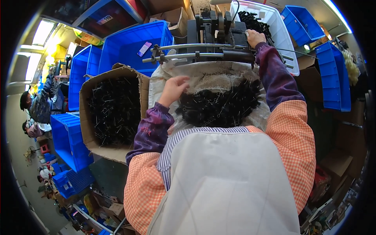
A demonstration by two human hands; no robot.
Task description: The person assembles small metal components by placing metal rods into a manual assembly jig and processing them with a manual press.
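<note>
1. Right hand (256,38), machine (211,29) right edge: fingertip hold unclear.
2. Left hand (174,90): anything between fingertips too small to tell.
3. Pale sheet (157,84): near edge hidden by grey apron (231,176).
4. People (39,105), far left: too small; their handwork indistinct.

Rests the right hand (256,38) at the right side of a dark metal machine (237,36). Holds the left hand (175,89), loosely curled, above a pale sheet (158,84), beside a heap of black pieces (213,105) with thin pins. Has at left a cardboard box (145,94) of similar pieces; behind it, a blue bin (111,53) with a phone (144,48) inside.
</note>
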